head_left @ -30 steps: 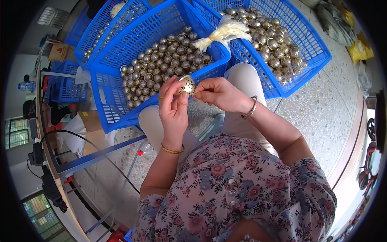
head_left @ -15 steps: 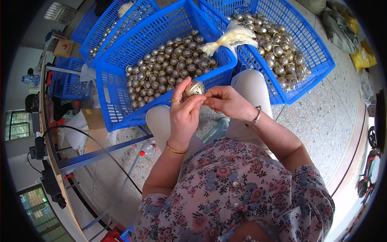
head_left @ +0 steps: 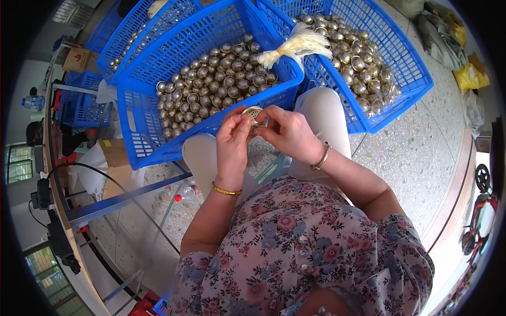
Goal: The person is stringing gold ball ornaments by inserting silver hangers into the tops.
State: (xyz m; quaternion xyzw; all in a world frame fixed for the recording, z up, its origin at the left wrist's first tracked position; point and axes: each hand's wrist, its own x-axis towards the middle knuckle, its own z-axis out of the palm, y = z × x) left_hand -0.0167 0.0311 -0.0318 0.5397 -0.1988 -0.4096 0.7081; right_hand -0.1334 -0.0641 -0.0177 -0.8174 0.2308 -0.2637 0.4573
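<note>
A small metal ball [head_left: 253, 112], silvery gold with a pierced pattern, is held between my two hands above my knees. My left hand [head_left: 232, 141] is closed around its left side, thumb and fingers against the metal. From the right, my right hand [head_left: 293, 135] grips the ball's edge, with thumb and index finger bent onto it. My fingers hide its lower part. Just beyond my hands stands a blue plastic crate [head_left: 124, 113] full of similar metal balls [head_left: 211, 79]. Over its right corner lies a tied bundle of cream strands [head_left: 303, 46].
A second blue crate [head_left: 421, 79], at the right, holds more metal balls. Further blue crates [head_left: 108, 31] stand at the far left. A metal table frame [head_left: 129, 199], a cable and a cardboard box [head_left: 115, 163] are left of my legs. A red-capped plastic bottle [head_left: 187, 193] is near the frame.
The ball has been turned, showing a holed face now. My right hand has moved from pinching beside the ball to gripping its edge. The view has shifted slightly.
</note>
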